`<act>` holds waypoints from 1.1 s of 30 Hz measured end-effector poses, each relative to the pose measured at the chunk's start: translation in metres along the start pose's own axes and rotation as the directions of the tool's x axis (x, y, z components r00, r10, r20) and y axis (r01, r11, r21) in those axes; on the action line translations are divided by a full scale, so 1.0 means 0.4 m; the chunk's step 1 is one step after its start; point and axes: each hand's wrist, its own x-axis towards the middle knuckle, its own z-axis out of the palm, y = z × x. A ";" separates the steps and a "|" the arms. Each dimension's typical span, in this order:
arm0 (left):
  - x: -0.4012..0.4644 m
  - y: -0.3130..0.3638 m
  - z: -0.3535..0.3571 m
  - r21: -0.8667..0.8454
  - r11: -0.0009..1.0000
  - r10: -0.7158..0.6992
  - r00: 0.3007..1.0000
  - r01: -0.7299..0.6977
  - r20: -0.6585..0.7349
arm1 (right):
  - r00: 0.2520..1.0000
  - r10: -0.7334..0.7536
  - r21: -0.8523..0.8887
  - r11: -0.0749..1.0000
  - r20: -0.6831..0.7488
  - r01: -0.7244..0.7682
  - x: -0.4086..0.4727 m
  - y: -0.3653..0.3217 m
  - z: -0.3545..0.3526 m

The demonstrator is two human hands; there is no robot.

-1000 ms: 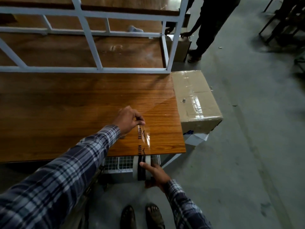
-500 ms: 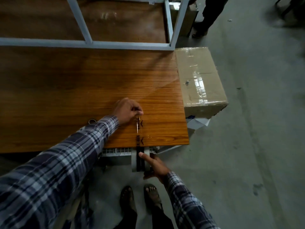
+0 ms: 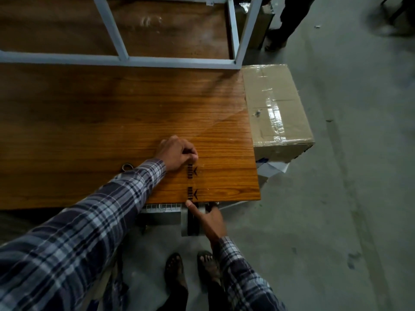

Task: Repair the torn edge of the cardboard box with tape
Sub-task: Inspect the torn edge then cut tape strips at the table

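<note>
- Cardboard box (image 3: 275,108) sits on the concrete floor (image 3: 336,198), touching the right end of the wooden table (image 3: 112,131); shiny clear tape crosses its top.
- Left hand (image 3: 177,152) rests on the tabletop, its curled fingers pinching the free end of a clear tape strip (image 3: 193,182) with dark printed marks.
- The strip lies stretched toward the table's near edge, down to the tape roll (image 3: 190,223).
- Right hand (image 3: 210,221) grips the roll just below that edge, index finger pointing along the tape.
- Behind the left sleeve, a small metal ring (image 3: 126,166) lies on the table.
</note>
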 end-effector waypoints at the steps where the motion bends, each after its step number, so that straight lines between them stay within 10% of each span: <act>1: 0.001 0.001 0.001 0.001 1.000 0.000 1.000 0.000 -0.001 | 0.999 0.009 -0.017 1.000 -0.045 -0.010 0.004 -0.006 0.014; 7: 0.003 0.003 -0.004 0.004 1.000 -0.019 1.000 0.019 0.020 | 0.992 0.053 -0.131 0.989 -0.113 -0.068 0.023 -0.008 0.049; 33: -0.010 0.012 -0.040 -0.195 0.981 -0.001 0.995 0.021 0.100 | 0.939 0.149 0.326 0.944 -0.310 -0.042 0.030 0.010 -0.029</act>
